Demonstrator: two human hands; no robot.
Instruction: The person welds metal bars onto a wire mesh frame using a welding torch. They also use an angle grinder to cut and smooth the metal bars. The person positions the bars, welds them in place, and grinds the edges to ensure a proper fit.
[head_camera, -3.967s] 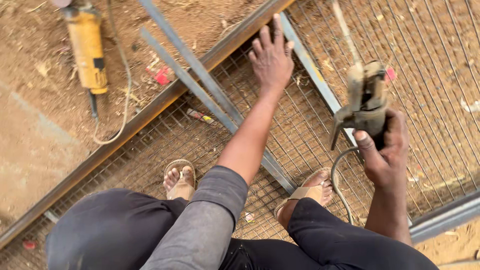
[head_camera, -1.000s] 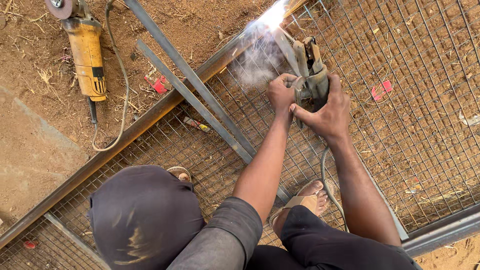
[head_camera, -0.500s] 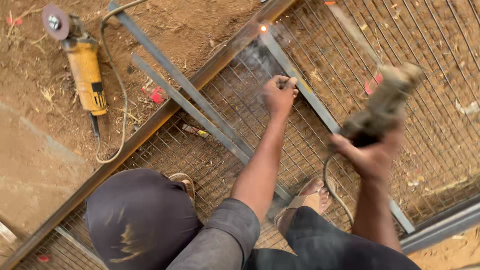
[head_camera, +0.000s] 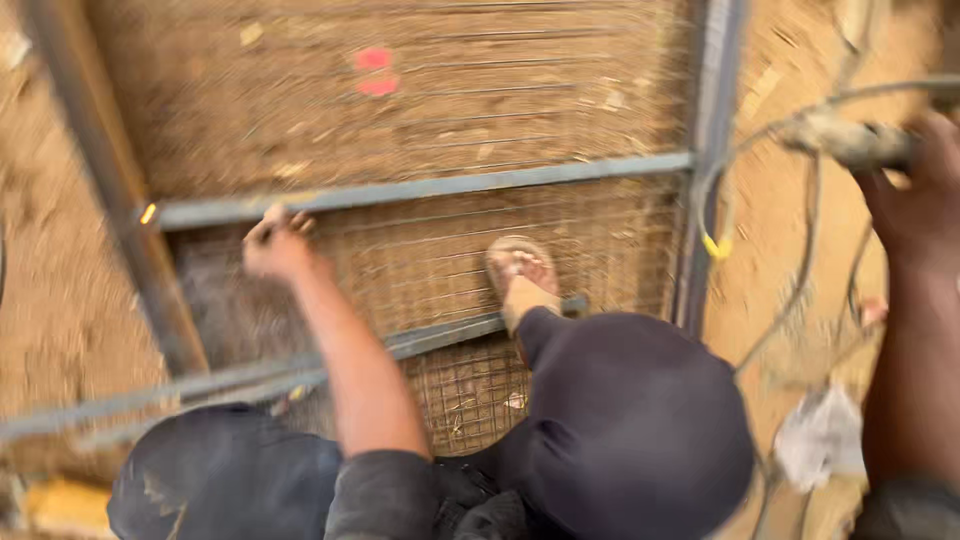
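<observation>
The picture is blurred by motion. My left hand (head_camera: 275, 245) rests on the wire mesh (head_camera: 430, 260), right against a grey steel crossbar (head_camera: 420, 188); its fingers look curled. A small orange glowing spot (head_camera: 148, 213) sits where that bar meets the frame's long side bar (head_camera: 120, 220). My right hand (head_camera: 915, 190), at the right edge, grips a welding holder (head_camera: 845, 140) with cables (head_camera: 800, 290) hanging from it. My sandalled foot (head_camera: 520, 270) stands on the mesh, and my dark-trousered knees (head_camera: 630, 420) fill the foreground.
The metal frame lies on brown dirt. Another grey upright bar (head_camera: 705, 160) runs along the right. Red scraps (head_camera: 372, 70) lie under the mesh at the top. A white rag (head_camera: 820, 435) lies at lower right, and something yellow (head_camera: 50, 505) shows at the bottom-left corner.
The camera has swung round sharply, so the frame now appears turned. My right hand has carried the welding holder away from the bar, out to the right. My left hand stays at the bar.
</observation>
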